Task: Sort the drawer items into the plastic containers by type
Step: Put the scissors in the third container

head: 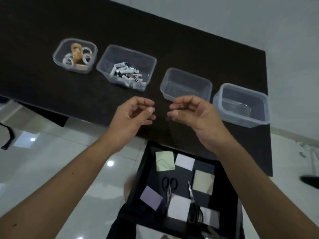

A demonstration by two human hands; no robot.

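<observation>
Both the left hand (133,112) and right hand (191,111) hover loosely curled, holding nothing, over the table's (51,94) near edge, beside the empty container (186,84)

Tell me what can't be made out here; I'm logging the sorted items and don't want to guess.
- Second container, head view: its small black and white items are too small and blurred to identify.
- Left hand and right hand: fingers curled; motion blur hides whether they pinch anything.
- Right scissors in the drawer: handles blurred.
- Drawer's near end: cut off by the bottom edge.
</observation>
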